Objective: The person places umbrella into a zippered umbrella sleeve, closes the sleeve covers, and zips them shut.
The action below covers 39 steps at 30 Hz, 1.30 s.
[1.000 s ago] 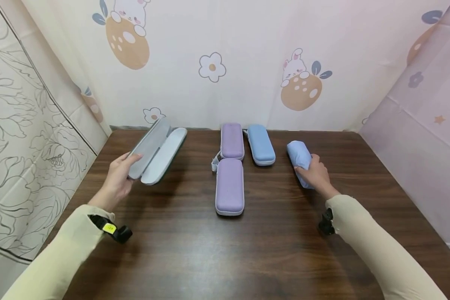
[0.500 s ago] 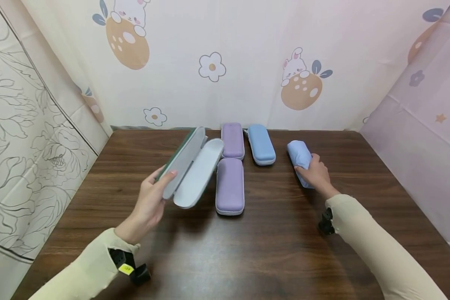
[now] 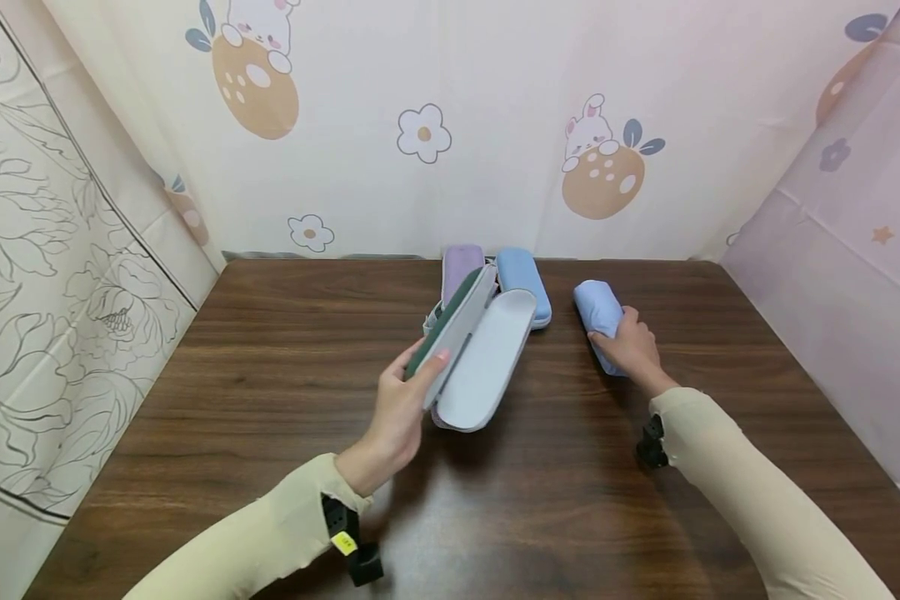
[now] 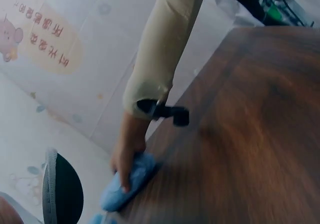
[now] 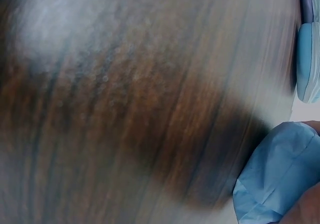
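My left hand (image 3: 390, 417) grips the lower left side of an open zippered case (image 3: 487, 362), thumb over its rim. The case is dark green outside and pale grey inside, both halves bare, held tilted above the table. In the left wrist view, only one green end of the case (image 4: 69, 194) shows. My right hand (image 3: 633, 350) grips the near end of a light blue fabric roll, a folded compact umbrella (image 3: 598, 312), lying at the right. Its creased fabric (image 5: 275, 174) fills the corner of the right wrist view.
Behind the open case lie a purple zippered case (image 3: 461, 271) and a blue zippered case (image 3: 522, 273). A second purple case is almost wholly hidden beneath it. The brown wooden table (image 3: 285, 333) ends at a patterned curtain (image 3: 495, 192) at the back.
My left hand has carried the open case rightward and nearer, from the table's left side to over the purple cases. The right hand and umbrella have stayed put.
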Each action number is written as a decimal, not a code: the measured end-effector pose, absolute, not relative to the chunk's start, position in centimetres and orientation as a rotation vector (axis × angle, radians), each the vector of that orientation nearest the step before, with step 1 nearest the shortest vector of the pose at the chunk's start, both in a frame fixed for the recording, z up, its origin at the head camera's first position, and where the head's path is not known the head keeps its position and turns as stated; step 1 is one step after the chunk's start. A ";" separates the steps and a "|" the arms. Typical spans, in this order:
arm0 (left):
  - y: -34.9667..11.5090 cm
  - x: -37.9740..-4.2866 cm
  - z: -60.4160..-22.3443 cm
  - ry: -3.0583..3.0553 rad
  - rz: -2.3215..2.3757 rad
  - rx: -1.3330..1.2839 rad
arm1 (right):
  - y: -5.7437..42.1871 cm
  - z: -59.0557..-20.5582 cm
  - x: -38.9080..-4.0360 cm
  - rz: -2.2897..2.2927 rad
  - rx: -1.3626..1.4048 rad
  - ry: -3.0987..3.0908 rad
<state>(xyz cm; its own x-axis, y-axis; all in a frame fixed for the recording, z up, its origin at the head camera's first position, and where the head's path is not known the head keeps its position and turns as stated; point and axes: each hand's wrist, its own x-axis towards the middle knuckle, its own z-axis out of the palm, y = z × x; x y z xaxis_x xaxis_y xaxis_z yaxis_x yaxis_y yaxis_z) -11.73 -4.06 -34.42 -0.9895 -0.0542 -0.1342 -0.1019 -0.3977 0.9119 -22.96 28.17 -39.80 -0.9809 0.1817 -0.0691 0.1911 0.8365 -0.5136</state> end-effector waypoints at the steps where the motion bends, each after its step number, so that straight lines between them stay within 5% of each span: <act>1: -3.5 -11.8 -34.6 1.711 2.594 -0.210 | 28.2 -39.8 -23.0 -0.842 0.304 2.992; 14: 2.1 -11.7 -36.4 1.937 2.500 -0.310 | 28.2 -40.0 -23.0 -0.831 0.271 3.023; 39: 5.9 -11.5 -38.7 2.357 2.521 -0.502 | 27.8 -39.8 -23.1 -0.824 0.283 3.018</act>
<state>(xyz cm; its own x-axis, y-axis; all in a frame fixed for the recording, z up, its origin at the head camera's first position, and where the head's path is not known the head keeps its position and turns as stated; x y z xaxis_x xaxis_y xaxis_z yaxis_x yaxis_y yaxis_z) -11.49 5.92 -38.67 -0.9006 -0.4338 0.0269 0.0560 -0.0545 0.9969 -23.09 27.82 -39.83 -0.9837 0.1733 -0.0477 0.1735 0.8462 -0.5039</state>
